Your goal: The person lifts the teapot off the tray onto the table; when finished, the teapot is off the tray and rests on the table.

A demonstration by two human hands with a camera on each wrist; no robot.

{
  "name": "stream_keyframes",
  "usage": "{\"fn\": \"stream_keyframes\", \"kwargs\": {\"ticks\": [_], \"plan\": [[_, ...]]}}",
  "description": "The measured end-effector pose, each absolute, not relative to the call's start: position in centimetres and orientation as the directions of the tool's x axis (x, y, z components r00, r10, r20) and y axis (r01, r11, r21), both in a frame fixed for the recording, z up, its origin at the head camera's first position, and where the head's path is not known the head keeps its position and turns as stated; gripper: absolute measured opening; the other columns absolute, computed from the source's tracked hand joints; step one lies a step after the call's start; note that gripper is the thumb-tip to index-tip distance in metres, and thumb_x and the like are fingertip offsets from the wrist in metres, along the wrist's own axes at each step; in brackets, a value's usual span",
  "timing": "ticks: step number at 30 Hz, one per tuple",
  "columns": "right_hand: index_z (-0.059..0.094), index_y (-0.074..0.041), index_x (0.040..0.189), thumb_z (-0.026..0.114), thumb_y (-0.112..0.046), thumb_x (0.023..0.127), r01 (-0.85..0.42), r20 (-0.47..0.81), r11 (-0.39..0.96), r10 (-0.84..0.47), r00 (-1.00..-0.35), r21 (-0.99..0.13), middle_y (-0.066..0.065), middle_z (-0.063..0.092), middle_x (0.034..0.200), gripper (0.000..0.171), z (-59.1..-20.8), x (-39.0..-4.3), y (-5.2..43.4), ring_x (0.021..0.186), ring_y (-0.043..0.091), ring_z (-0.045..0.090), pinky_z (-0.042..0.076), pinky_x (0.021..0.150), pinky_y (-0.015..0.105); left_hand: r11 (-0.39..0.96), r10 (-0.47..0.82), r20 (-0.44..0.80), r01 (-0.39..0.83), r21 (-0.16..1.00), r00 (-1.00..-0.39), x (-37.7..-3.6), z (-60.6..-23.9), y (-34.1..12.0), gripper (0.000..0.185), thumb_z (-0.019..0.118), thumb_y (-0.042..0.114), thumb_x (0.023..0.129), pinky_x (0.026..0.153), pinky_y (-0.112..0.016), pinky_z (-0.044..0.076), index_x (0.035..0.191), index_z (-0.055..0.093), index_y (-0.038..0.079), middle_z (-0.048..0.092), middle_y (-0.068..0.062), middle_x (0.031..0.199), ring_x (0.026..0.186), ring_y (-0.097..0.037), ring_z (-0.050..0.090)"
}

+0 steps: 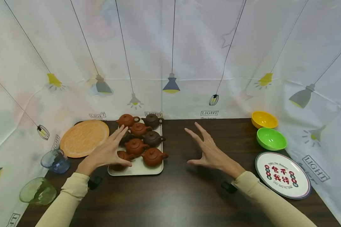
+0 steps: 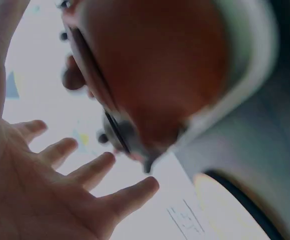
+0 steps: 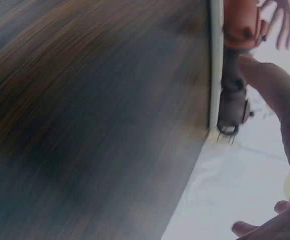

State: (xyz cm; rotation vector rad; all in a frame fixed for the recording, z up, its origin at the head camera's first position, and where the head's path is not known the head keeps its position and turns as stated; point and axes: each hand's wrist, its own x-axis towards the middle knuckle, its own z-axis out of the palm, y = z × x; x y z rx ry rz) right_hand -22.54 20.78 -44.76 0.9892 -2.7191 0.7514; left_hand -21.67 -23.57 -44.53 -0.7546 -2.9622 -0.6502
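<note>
Nearest on the left edge of the dark wood-grain table (image 1: 176,195) lies a green glass cup (image 1: 37,191) on its side, and just beyond it stands a blue glass cup (image 1: 55,161), both clear and smooth. At the right edge lies a round white plate (image 1: 284,176) with red characters printed on it. Both hands hover spread above the table, cream sleeves reaching to the wrists. The left hand (image 1: 109,151) has straight, splayed fingers and holds nothing; it hangs over the near left part of the pale rectangular tray (image 1: 147,170), right above the small clay teapots (image 1: 143,142) packed on it. These are rounded, matte, lidded pots, some reddish-brown and some dark brown, with short spouts and loop handles. The right hand (image 1: 211,151) is likewise wide and empty, palm turned toward the tray, well apart from it over bare wood. Left of the tray lies a textured orange plate (image 1: 84,137). Farther right sit a glossy green bowl (image 1: 271,138) and a yellow bowl (image 1: 264,119) behind it, near the lamp-printed backdrop (image 1: 170,63).
</note>
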Motion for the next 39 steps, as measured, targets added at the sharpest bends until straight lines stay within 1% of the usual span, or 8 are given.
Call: {"fn": "stream_keyframes", "kwargs": {"ticks": [6,9,12,15,18,26,33,39], "plan": [[0.036,-0.033,0.165,0.102,-0.028,0.074,-0.684,0.339,0.583,-0.598,-0.726,-0.437,0.019,0.023,0.174,0.112,-44.7,-23.0,17.6,0.150,0.057,0.041,0.032,0.107,0.087,0.798,0.413,0.075,0.400,0.451,-0.908,-20.9,-45.5,-26.1,0.160,0.103,0.054,0.063,0.120,-0.074,0.035,0.173,-0.002,0.007,-0.001,-0.026,0.180,0.164,-0.055,0.011],[0.047,-0.030,0.160,0.099,-0.028,0.078,-0.691,0.320,0.553,-0.623,-0.714,-0.465,0.016,0.040,0.164,0.096,-45.2,-23.0,16.1,0.141,0.048,0.051,0.039,0.104,0.076,0.796,0.420,0.044,0.391,0.462,-0.907,-20.3,-46.7,-27.3,0.163,0.105,0.052,0.059,0.122,-0.074,0.032,0.171,0.000,-0.003,-0.001,-0.032,0.178,0.162,-0.059,0.012],[0.061,-0.019,0.148,0.094,-0.024,0.085,-0.676,0.289,0.498,-0.645,-0.708,-0.543,0.017,0.058,0.143,0.072,-45.9,-23.0,15.1,0.118,0.038,0.065,0.055,0.095,0.059,0.794,0.441,0.001,0.391,0.465,-0.897,-20.3,-47.7,-28.1,0.162,0.104,0.053,0.059,0.123,-0.072,0.032,0.169,0.002,-0.009,0.000,-0.036,0.176,0.161,-0.059,0.014],[0.069,-0.009,0.135,0.085,-0.023,0.094,-0.589,0.208,0.442,-0.653,-0.728,-0.676,0.016,0.068,0.121,0.046,-46.7,-23.0,14.1,0.093,0.029,0.073,0.064,0.079,0.042,0.789,0.455,-0.023,0.391,0.473,-0.890,-20.2,-48.3,-28.7,0.158,0.104,0.052,0.060,0.122,-0.071,0.033,0.167,0.007,-0.013,0.002,-0.039,0.175,0.160,-0.060,0.017],[0.072,-0.007,0.127,0.074,-0.028,0.104,-0.420,0.075,0.411,-0.637,-0.767,-0.809,0.019,0.073,0.107,0.031,-47.4,-23.2,13.1,0.076,0.029,0.075,0.064,0.069,0.037,0.792,0.462,-0.051,0.386,0.472,-0.885,-20.0,-48.3,-29.0,0.149,0.102,0.053,0.063,0.119,-0.071,0.038,0.166,0.017,-0.013,0.010,-0.038,0.174,0.158,-0.059,0.025],[0.072,0.002,0.109,0.061,-0.031,0.111,-0.105,-0.112,0.334,-0.570,-0.814,-0.937,0.025,0.077,0.090,0.035,-49.1,-23.5,11.5,0.063,0.020,0.071,0.062,0.059,0.038,0.827,0.455,-0.162,0.348,0.442,-0.876,-20.2,-48.2,-28.6,0.135,0.095,0.064,0.069,0.117,-0.074,0.039,0.166,0.030,-0.005,0.018,-0.030,0.176,0.154,-0.056,0.037],[0.074,0.004,0.099,0.063,-0.030,0.110,-0.066,-0.110,0.278,-0.573,-0.812,-0.958,0.026,0.075,0.086,0.037,-49.3,-23.9,11.3,0.059,0.014,0.064,0.050,0.055,0.025,0.839,0.439,-0.172,0.334,0.429,-0.882,-20.1,-48.3,-28.6,0.134,0.095,0.062,0.070,0.116,-0.074,0.039,0.167,0.029,-0.003,0.018,-0.028,0.176,0.153,-0.056,0.039],[0.072,0.004,0.091,0.065,-0.032,0.109,-0.015,-0.095,0.214,-0.495,-0.864,-0.977,0.015,0.072,0.078,0.041,-47.0,-25.3,12.6,0.059,0.013,0.062,0.053,0.056,0.029,0.834,0.439,-0.170,0.330,0.443,-0.882,-20.1,-48.2,-28.6,0.134,0.094,0.062,0.071,0.117,-0.074,0.038,0.167,0.028,-0.002,0.018,-0.027,0.177,0.154,-0.056,0.037]]}}
